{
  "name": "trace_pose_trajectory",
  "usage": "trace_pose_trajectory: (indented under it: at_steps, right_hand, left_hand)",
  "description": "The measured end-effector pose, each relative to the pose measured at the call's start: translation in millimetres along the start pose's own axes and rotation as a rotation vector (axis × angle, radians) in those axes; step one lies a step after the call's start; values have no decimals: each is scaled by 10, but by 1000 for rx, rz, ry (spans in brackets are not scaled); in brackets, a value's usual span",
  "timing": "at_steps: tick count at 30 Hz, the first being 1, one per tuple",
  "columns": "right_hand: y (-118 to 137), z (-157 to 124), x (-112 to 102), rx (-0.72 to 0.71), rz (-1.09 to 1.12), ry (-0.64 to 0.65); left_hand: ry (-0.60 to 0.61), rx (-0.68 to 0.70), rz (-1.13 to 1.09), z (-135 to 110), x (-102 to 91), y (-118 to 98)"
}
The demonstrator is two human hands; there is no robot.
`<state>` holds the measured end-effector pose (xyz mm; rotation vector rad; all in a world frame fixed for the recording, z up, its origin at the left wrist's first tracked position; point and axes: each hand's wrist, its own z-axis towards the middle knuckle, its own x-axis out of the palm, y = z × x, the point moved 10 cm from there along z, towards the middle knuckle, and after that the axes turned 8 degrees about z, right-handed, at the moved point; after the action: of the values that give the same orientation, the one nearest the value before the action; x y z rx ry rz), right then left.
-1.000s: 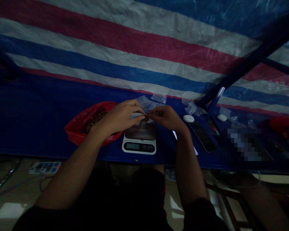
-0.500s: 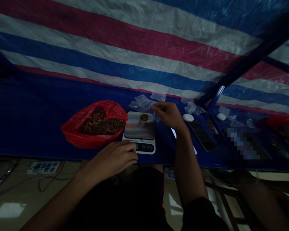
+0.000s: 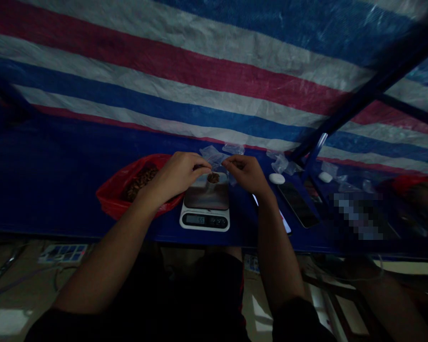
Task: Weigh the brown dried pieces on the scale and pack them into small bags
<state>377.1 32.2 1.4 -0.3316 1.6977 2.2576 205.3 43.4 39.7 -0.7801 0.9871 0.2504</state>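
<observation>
Above the scale (image 3: 204, 219), left hand (image 3: 176, 175) and right hand (image 3: 244, 173) back together, pinching a clear bag (image 3: 211, 155)

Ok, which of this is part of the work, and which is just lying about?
Part of the work:
left hand
right hand
clear bag
scale
cup
red bag

Seemingly just lying about:
phone
white puck

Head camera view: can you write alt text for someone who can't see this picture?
The left hand and right hand meet above a digital kitchen scale, which has a small cup of brown pieces on it, beside a clear plastic bag. A red plastic bag of similar brown pieces lies to the left on a blue tarp.
</observation>
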Motion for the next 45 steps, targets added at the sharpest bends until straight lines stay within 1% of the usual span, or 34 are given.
trace_pose_trajectory:
  at_steps: [2, 4, 9, 16, 23, 26, 30, 35, 38, 40, 43, 45]
  right_hand:
    - [6, 3, -11, -2, -23, -7]
    - [13, 4, -16, 0, -33, -8]
    - [26, 1, -10, 1, -7, -3]
    - [15, -5, -1, 9, -21, -4]
    - [13, -1, 8, 10, -30, 7]
    - [8, -1, 12, 7, -43, 9]
    - [15, -1, 16, 1, -52, 10]
    - [1, 3, 18, 9, -34, 7]
    - [-2, 3, 13, 6, -33, 3]
    - [0, -1, 8, 10, -31, 2]
    - [17, -11, 15, 20, -27, 14]
    - [38, -16, 42, 20, -47, 42]
  left_hand:
    - [19, -17, 27, 89, 41, 75]
    - [32, -21, 34, 116, 72, 105]
    - [69, -17, -2, 88, 123, 69]
    - [28, -67, -48, 73, 117, 107]
    - [40, -44, -52, 50, 112, 85]
    - [24, -50, -45, 48, 112, 113]
    - [50, -53, -64, 31, 148, 143]
    - [54, -42, -41, 11, 109, 152]
    - [60, -32, 42, -32, 35, 172]
    - [95, -38, 138, -102, -8, 216]
    - [221, -68, 266, -274, 0, 326]
    - [302, -84, 306, -400, 34, 390]
